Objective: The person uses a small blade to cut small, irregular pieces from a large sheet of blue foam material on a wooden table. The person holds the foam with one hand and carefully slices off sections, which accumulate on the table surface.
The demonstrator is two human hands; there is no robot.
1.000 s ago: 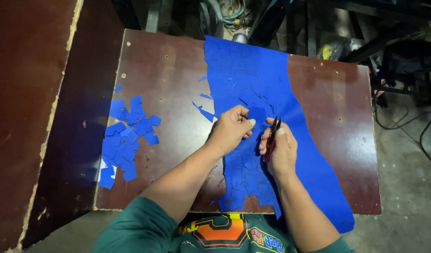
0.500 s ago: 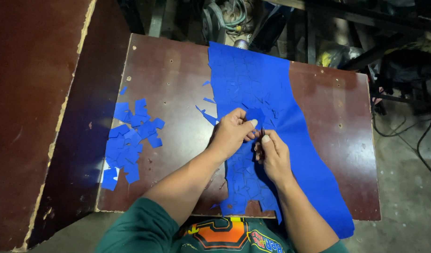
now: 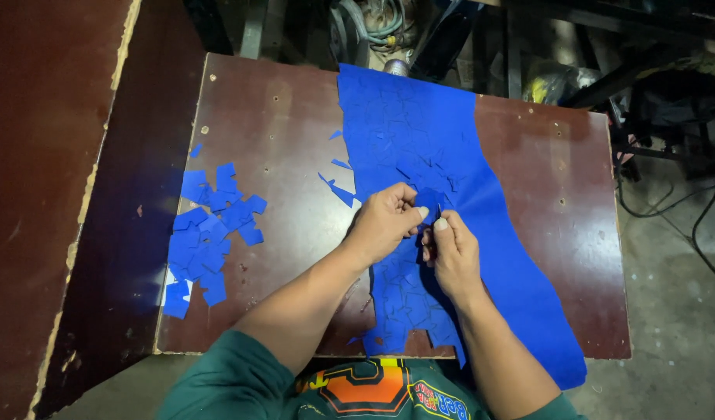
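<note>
A long blue sheet [image 3: 419, 124], scored with many small cut shapes, runs from the far edge of a brown table [image 3: 272, 117] to the near edge and hangs over it. My left hand [image 3: 384, 222] pinches a small blue cut piece [image 3: 430, 199] that is lifted from the sheet's middle. My right hand [image 3: 454, 257] sits just right of it, thumb against the same spot. Its fingers are curled around a small tool with a bit of red showing at the palm. Most of the tool is hidden.
A pile of several loose blue cut pieces [image 3: 209, 233] lies on the table's left part, with a few slivers [image 3: 338, 187] beside the sheet. A second brown board [image 3: 46, 155] stands to the left. Cables and dark machinery [image 3: 668, 93] crowd the floor behind and to the right.
My right hand has moved left and in toward my left hand, so the two now meet on the sheet. The dark tool tip seen earlier is now hidden.
</note>
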